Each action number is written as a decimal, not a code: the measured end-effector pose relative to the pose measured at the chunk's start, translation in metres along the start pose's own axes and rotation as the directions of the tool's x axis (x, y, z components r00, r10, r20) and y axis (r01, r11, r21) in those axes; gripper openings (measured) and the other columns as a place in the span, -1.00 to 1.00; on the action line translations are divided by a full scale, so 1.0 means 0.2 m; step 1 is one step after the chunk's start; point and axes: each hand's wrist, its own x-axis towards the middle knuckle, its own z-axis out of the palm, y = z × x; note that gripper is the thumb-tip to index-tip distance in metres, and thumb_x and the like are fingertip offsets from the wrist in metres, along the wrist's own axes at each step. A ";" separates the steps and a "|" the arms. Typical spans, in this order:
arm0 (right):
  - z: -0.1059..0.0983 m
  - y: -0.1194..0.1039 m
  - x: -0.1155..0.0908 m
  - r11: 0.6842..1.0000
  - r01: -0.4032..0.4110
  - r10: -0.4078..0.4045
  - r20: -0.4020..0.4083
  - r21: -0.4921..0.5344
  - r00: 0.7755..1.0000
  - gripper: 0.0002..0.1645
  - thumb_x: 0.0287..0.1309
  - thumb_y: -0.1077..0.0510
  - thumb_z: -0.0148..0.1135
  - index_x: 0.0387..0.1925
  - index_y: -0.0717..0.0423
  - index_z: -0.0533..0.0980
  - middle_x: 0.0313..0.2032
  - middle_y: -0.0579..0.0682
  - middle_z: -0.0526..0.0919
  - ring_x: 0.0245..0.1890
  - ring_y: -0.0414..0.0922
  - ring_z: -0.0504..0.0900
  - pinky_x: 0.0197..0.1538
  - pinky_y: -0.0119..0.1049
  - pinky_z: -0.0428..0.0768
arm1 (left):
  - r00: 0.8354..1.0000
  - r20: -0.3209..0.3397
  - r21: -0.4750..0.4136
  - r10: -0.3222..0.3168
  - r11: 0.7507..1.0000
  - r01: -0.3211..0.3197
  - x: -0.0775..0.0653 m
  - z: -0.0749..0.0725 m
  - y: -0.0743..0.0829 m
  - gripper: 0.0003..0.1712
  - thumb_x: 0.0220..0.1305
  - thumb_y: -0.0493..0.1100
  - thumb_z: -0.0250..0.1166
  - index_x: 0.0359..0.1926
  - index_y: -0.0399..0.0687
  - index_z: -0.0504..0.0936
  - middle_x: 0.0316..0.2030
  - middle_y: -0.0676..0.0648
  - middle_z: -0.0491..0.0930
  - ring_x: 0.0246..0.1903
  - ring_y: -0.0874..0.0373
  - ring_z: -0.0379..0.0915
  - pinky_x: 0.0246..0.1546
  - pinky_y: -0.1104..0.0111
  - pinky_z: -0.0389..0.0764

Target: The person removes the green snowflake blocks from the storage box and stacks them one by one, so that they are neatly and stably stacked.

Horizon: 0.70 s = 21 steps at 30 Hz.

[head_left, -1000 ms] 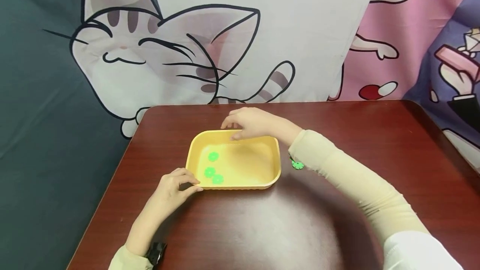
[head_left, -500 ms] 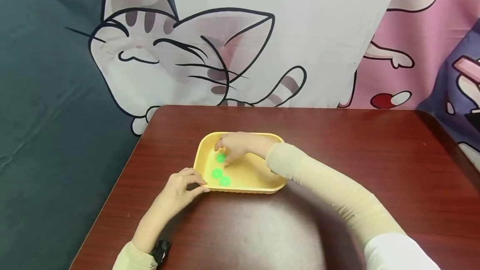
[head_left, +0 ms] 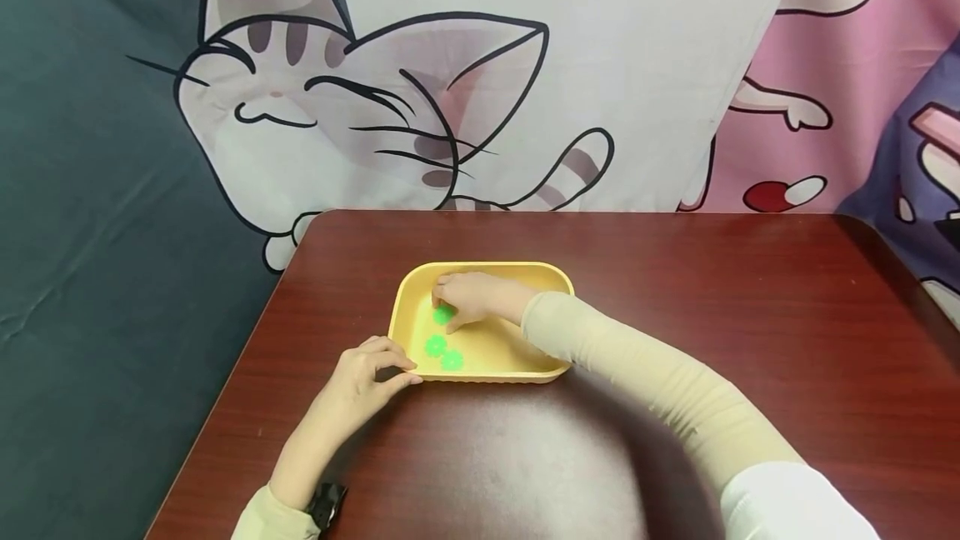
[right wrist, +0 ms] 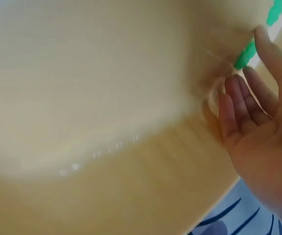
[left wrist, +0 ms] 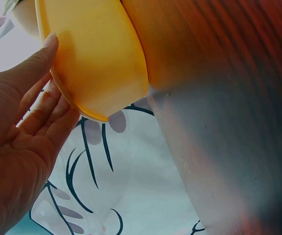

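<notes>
Left hand with one yellow tray in grip, right hand wide near three green discs

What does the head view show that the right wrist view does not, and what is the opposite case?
Only the head view: the left grip, the black device on that wrist, and the brown tabletop.

Only the right wrist view: the palm side of the right grip.

Both: that grip itself, the yellow tray, green flower-shaped pieces and part of the printed backdrop cloth.
</notes>
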 end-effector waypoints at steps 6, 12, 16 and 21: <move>0.02 0.00 0.01 0.999 -0.009 0.010 -0.027 0.039 1.000 -0.53 0.08 -0.04 0.32 -0.04 0.11 0.49 -0.16 -0.06 0.47 -0.16 -0.17 0.44 0.01 -0.36 0.44 | 1.000 -0.013 -0.007 0.009 1.000 -0.010 0.00 0.00 0.00 -0.80 -0.26 -0.30 0.55 -0.51 -0.12 0.70 -0.47 0.09 0.58 -0.39 0.24 0.51 -0.33 0.55 0.52; 0.04 -0.02 0.00 0.998 -0.040 0.041 -0.035 0.051 0.999 -0.58 0.12 -0.03 0.28 -0.05 0.09 0.50 -0.12 -0.07 0.48 -0.15 -0.19 0.46 0.00 -0.36 0.46 | 1.000 -0.016 -0.009 0.009 1.000 -0.009 0.00 0.00 0.00 -0.79 -0.28 -0.29 0.55 -0.51 -0.12 0.70 -0.48 0.09 0.58 -0.40 0.24 0.51 -0.34 0.55 0.53; 0.03 -0.03 -0.01 0.998 -0.046 0.048 -0.047 0.049 0.998 -0.60 0.12 -0.01 0.28 -0.07 0.12 0.49 -0.11 -0.04 0.48 -0.12 -0.15 0.46 0.02 -0.32 0.47 | 0.999 -0.028 -0.003 0.017 1.000 -0.017 0.00 0.00 -0.01 -0.78 -0.30 -0.30 0.56 -0.52 -0.13 0.70 -0.48 0.09 0.58 -0.40 0.24 0.51 -0.34 0.56 0.52; 0.02 -0.03 -0.01 0.998 -0.046 0.049 -0.049 0.051 0.998 -0.61 0.13 0.01 0.28 -0.07 0.12 0.47 -0.14 -0.04 0.48 -0.11 -0.14 0.46 0.04 -0.31 0.45 | 1.000 -0.017 -0.002 0.005 1.000 -0.005 0.00 0.00 -0.01 -0.78 -0.29 -0.29 0.56 -0.51 -0.13 0.70 -0.47 0.09 0.58 -0.39 0.23 0.51 -0.32 0.57 0.52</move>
